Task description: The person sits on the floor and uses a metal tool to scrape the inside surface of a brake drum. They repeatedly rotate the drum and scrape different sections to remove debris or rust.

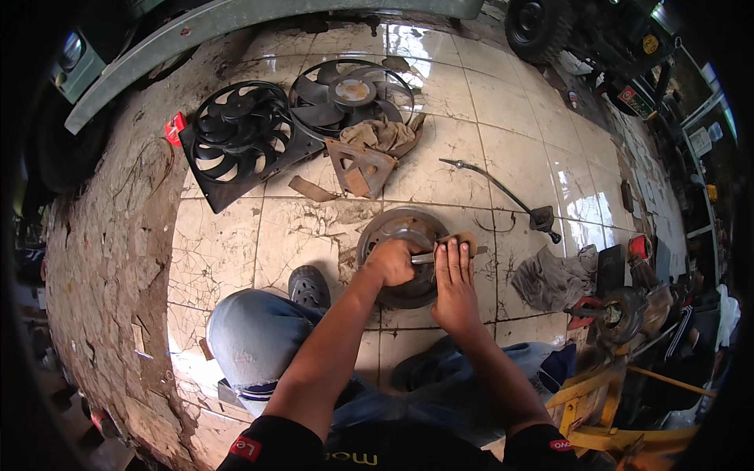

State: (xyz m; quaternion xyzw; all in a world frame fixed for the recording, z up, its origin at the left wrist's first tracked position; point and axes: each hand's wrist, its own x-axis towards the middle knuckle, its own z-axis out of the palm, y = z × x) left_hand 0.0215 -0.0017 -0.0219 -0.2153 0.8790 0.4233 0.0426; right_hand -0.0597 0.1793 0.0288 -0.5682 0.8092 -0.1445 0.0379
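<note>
A round, dark metal part (404, 225), like a drum or wheel disc, lies on the tiles between my feet. Over its middle my left hand (390, 263) is closed in a fist round a short grey metal bar (422, 257), whose visible end points toward my other hand. My right hand (454, 275) lies with its fingers stretched and side by side on the drum's right edge. Under those fingertips sticks out a tan, flat piece (466, 239); its kind is not clear. The palm hides most of what lies beneath it.
Two black radiator fans (239, 133) lie beyond, with a rusty bracket (361, 169) and a rag (381, 135). A black lever rod (503, 188) lies to the right, near a grey cloth (554, 276). A yellow metal frame (589, 396) stands at lower right.
</note>
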